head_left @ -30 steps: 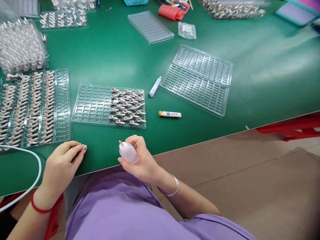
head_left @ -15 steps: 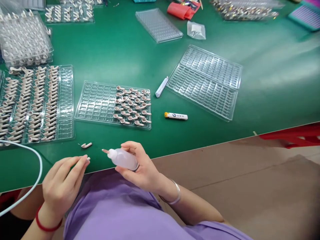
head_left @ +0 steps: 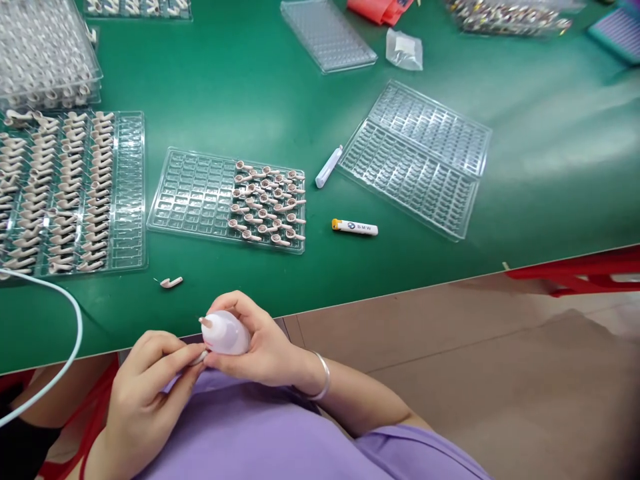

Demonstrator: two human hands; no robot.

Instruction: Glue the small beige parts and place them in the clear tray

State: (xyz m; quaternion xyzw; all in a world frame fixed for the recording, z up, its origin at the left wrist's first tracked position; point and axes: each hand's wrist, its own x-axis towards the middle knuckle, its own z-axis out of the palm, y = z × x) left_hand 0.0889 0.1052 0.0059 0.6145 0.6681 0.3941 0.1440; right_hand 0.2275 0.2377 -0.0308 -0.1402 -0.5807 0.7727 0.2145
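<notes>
My right hand [head_left: 267, 350] is wrapped round a small translucent white squeeze bottle [head_left: 226, 333] with a pink nozzle pointing left, held just off the table's near edge above my lap. My left hand [head_left: 150, 380] is curled beside it, its fingertips pinched at the bottle's lower left side on something I cannot make out. One loose beige earbud-shaped part [head_left: 171, 282] lies on the green table [head_left: 240, 100] above my hands. Beyond it sits a clear tray [head_left: 193, 197] whose right half holds several such parts.
A fuller tray of parts [head_left: 75, 193] lies at the left, with stacked trays [head_left: 45, 53] behind it. Empty clear trays [head_left: 420, 157] lie at the right. A white pen-like cap [head_left: 329, 167], a lighter [head_left: 355, 227] and a white cable [head_left: 65, 307] lie on the table.
My left hand let go of the small part, which now lies on the table, and came to the bottle. Both hands drew back towards my lap.
</notes>
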